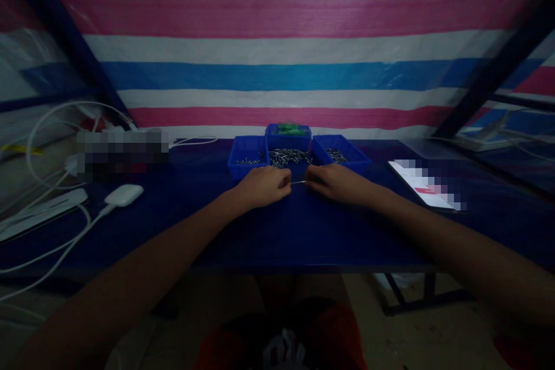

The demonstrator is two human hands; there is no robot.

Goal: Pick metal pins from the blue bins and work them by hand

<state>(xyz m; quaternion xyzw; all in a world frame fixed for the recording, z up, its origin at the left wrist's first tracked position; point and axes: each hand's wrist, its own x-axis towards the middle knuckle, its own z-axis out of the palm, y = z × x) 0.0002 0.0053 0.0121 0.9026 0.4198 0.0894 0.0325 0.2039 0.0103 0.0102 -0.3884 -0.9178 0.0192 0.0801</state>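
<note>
My left hand [265, 186] and my right hand [336, 181] meet low over the blue table, fingers pinched and a small gap between them. A thin, shiny metal pin [299, 182] spans that gap, its ends at the fingertips of both hands; its exact kind is too small to make out. Just behind the hands lies a loose pile of slim metal pieces [289, 156]. A blue bin [236, 169] with small metal parts stands behind my left hand, and another blue bin [356, 157] with metal parts is behind my right.
A third blue bin [288, 141] holding green pieces stands at the back. A lit phone [418, 184] lies at the right. On the left are a white charger [124, 195], white cables [71, 245] and another flat device [43, 213]. Striped sheeting [277, 78] hangs behind the table [277, 237].
</note>
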